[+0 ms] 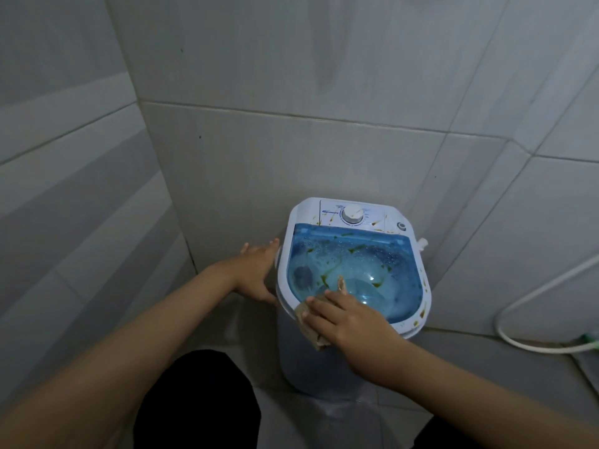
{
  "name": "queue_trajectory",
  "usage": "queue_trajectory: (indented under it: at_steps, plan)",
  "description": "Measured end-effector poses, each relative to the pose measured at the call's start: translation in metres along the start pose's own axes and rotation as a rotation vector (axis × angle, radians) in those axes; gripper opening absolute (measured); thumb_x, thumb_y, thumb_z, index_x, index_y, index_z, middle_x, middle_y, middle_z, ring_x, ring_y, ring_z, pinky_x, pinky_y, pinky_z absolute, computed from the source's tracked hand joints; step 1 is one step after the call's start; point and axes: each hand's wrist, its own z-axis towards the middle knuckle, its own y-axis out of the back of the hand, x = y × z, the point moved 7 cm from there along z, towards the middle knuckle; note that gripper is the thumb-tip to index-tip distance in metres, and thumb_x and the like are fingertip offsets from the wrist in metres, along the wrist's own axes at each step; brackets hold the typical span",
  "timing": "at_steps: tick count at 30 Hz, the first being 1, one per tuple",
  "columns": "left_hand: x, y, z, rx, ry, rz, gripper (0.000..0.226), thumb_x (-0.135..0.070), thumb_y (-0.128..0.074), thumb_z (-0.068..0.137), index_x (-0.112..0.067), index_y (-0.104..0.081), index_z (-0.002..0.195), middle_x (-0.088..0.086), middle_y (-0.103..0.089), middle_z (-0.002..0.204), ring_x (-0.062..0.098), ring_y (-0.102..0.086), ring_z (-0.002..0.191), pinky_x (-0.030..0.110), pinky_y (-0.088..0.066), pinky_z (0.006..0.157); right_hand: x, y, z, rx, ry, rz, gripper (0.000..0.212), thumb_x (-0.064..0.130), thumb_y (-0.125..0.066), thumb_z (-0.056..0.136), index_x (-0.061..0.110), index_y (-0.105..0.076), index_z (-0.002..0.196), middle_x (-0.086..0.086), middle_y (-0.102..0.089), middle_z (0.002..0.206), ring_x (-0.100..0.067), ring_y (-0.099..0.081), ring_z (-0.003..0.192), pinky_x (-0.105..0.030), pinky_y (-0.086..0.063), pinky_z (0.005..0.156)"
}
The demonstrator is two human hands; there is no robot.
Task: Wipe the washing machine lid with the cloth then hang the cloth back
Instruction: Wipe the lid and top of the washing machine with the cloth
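Note:
A small white washing machine (327,367) stands in a tiled corner. Its see-through blue lid (366,264) is shut, wet with droplets and streaked with brownish-green stains. My right hand (343,319) presses a crumpled brown cloth (311,322) flat onto the lid's near left corner; the cloth sticks out under and beside my fingers. My left hand (259,270) lies flat with fingers apart against the machine's left rim. A white control panel with a round dial (352,214) sits behind the lid and is also stained.
Grey tiled walls close in behind and on both sides. A white hose (531,293) curves down the right wall to the floor. My dark trouser legs (197,403) fill the bottom of the view.

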Motion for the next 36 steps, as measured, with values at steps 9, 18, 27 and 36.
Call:
queue_trajectory:
  at_steps: [9, 18, 27, 36]
  plan:
    - [-0.034, -0.013, 0.003, -0.204, 0.094, -0.179, 0.093, -0.069, -0.024, 0.087, -0.011, 0.017, 0.147, 0.009, 0.025, 0.155, 0.024, 0.019, 0.144, 0.048, 0.011, 0.113, -0.01, 0.004, -0.035, 0.025, 0.061, 0.006, 0.061, 0.018, -0.079, 0.054, 0.021, -0.063, 0.113, 0.0, -0.069, 0.117, -0.024, -0.067, 0.103, -0.037, -0.056, 0.087]
    - [-0.032, -0.022, 0.003, -0.202, -0.068, -0.155, 0.148, -0.098, -0.039, 0.041, -0.013, 0.028, 0.142, 0.005, 0.034, 0.152, 0.018, 0.027, 0.14, 0.043, 0.012, 0.114, -0.04, 0.02, -0.033, 0.22, 0.028, 0.147, 0.055, 0.006, -0.059, 0.066, 0.026, -0.054, 0.118, 0.003, -0.061, 0.118, -0.027, -0.058, 0.104, -0.041, -0.054, 0.085]
    - [-0.028, -0.021, 0.0, -0.214, 0.015, -0.099, 0.152, -0.088, -0.059, 0.039, -0.018, 0.021, 0.146, 0.006, 0.026, 0.155, 0.018, 0.023, 0.142, 0.05, 0.014, 0.114, -0.051, 0.031, 0.065, -0.036, 0.021, 0.018, 0.056, -0.002, -0.064, 0.069, 0.011, -0.059, 0.122, -0.009, -0.064, 0.12, -0.033, -0.061, 0.101, -0.043, -0.055, 0.084]
    - [-0.024, -0.026, -0.003, -0.285, 0.003, -0.245, 0.153, -0.085, -0.064, 0.036, -0.022, 0.026, 0.143, 0.003, 0.024, 0.156, 0.015, 0.021, 0.143, 0.044, 0.016, 0.112, -0.042, -0.002, 0.078, 0.071, 0.11, -0.089, 0.044, 0.002, -0.056, 0.083, 0.001, -0.054, 0.127, -0.017, -0.058, 0.128, -0.04, -0.056, 0.107, -0.048, -0.046, 0.095]
